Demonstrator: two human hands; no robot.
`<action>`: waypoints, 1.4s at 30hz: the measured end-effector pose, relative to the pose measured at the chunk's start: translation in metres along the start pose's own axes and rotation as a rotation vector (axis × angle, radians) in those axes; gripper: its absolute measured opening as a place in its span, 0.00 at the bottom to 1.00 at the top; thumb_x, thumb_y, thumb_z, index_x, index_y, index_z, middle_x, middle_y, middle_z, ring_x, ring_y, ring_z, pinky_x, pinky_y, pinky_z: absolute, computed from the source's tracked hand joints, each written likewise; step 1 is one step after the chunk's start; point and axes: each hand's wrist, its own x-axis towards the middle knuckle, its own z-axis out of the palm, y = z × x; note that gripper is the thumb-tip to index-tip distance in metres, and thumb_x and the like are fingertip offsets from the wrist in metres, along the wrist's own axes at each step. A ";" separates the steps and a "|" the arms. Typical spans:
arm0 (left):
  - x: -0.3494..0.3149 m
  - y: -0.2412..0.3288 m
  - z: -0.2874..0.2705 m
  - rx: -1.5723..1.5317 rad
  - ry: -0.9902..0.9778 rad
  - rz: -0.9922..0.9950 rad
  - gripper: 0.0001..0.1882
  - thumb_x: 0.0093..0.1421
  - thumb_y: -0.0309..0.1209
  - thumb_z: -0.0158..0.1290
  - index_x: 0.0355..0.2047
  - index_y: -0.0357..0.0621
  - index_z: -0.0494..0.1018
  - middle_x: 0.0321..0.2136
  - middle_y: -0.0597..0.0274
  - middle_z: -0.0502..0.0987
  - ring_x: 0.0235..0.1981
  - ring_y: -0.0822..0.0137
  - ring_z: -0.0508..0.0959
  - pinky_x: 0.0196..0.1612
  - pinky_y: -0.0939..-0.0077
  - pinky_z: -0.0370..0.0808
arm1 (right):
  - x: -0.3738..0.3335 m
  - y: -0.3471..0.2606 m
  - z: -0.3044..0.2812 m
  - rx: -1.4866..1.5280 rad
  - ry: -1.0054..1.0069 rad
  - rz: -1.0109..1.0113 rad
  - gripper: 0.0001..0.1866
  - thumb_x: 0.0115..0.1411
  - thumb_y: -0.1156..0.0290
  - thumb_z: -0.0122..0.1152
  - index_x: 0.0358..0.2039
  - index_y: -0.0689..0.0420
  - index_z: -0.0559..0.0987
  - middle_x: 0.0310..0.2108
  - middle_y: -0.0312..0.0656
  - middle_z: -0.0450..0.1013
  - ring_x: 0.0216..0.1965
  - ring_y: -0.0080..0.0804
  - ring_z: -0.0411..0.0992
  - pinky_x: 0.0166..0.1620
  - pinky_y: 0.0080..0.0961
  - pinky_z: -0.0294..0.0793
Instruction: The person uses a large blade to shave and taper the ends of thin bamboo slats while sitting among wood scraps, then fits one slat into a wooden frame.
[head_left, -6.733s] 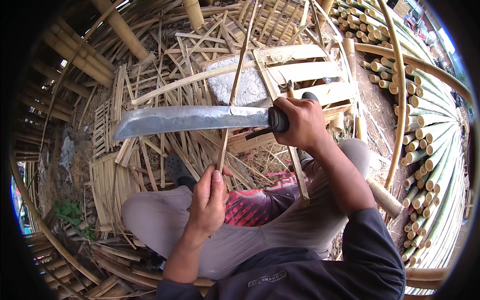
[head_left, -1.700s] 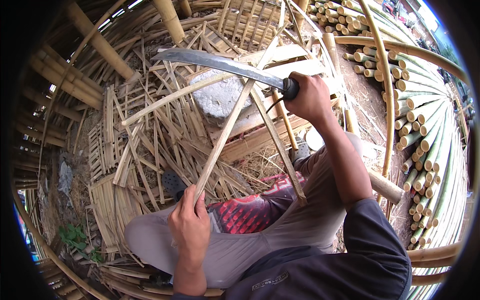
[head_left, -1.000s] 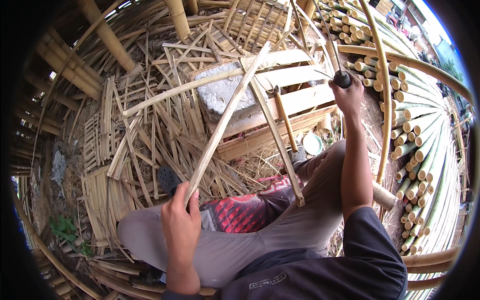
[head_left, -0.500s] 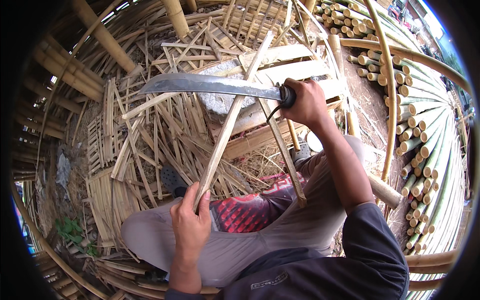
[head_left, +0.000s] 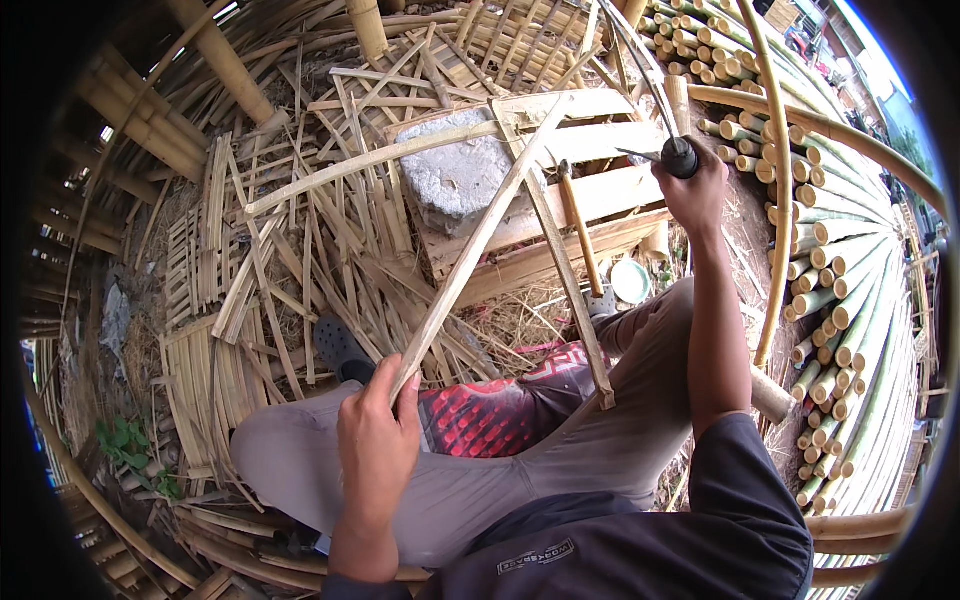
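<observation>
My left hand [head_left: 378, 430] is closed round the near end of a long split bamboo strip [head_left: 470, 255], which slants away to the right over a low wooden platform [head_left: 610, 190]. Raised on the right, my right hand [head_left: 700, 190] grips the dark handle of a machete [head_left: 655, 85]. Its blade stands up and away, seen nearly edge-on and apart from the strip. A pale stone block [head_left: 455, 170] rests on the platform. Another bamboo strip [head_left: 560, 250] leans from the platform onto my right leg, and a third strip [head_left: 350, 172] reaches left across the stone.
A wooden-handled tool [head_left: 580, 230] leans at the platform's front, near a pale round container [head_left: 629, 281]. Bamboo offcuts [head_left: 350, 250] litter the ground at left. Stacked bamboo poles [head_left: 850, 290] fill the right side, behind a curved pole [head_left: 780, 200]. Patterned red-and-dark cloth [head_left: 490, 415] lies across my lap.
My right hand has lifted the machete up and to the right, off the bamboo strip, and the blade has swung from pointing left to pointing away. My left hand still holds the strip.
</observation>
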 end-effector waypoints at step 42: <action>-0.003 0.003 -0.010 -0.014 0.002 -0.081 0.19 0.65 0.34 0.58 0.53 0.40 0.77 0.40 0.45 0.82 0.39 0.44 0.78 0.49 0.56 0.73 | -0.008 -0.051 0.030 -0.456 -0.173 -0.053 0.10 0.50 0.64 0.64 0.32 0.53 0.80 0.28 0.48 0.80 0.30 0.49 0.80 0.36 0.45 0.78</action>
